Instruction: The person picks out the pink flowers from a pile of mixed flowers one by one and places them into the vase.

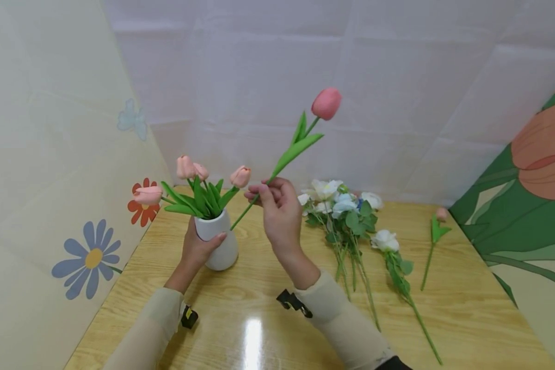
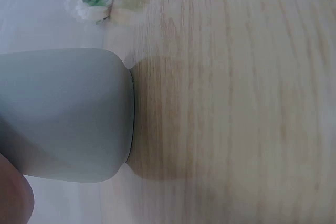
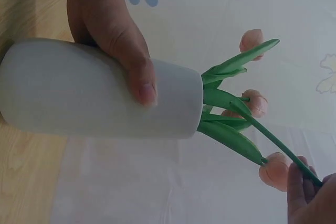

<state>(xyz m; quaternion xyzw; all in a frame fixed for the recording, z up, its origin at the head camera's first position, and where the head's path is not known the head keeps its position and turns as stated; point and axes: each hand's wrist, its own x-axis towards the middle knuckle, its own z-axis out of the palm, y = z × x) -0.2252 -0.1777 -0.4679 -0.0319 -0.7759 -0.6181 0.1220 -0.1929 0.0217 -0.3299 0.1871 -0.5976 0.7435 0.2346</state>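
Observation:
A white vase [image 1: 222, 252] stands on the table holding several pale pink tulips [image 1: 240, 177] with green leaves. My left hand [image 1: 199, 246] grips the vase near its rim, the thumb [image 3: 143, 80] lying across the front in the right wrist view. My right hand [image 1: 282, 213] pinches the stem of a deeper pink tulip [image 1: 326, 104] between thumb and fingers. That tulip leans up to the right, its bloom high above the hand. Its lower stem end points down toward the vase; in the right wrist view the stem [image 3: 273, 139] overlaps the leaves by the vase mouth.
Right of the hands lies a bunch of white and blue flowers [image 1: 344, 205] with long stems. Beside it are a single white rose [image 1: 385, 240] and a pale pink tulip [image 1: 435, 231]. Cloth backdrops [image 1: 240, 67] rise behind and at both sides of the wooden table [image 1: 231, 313].

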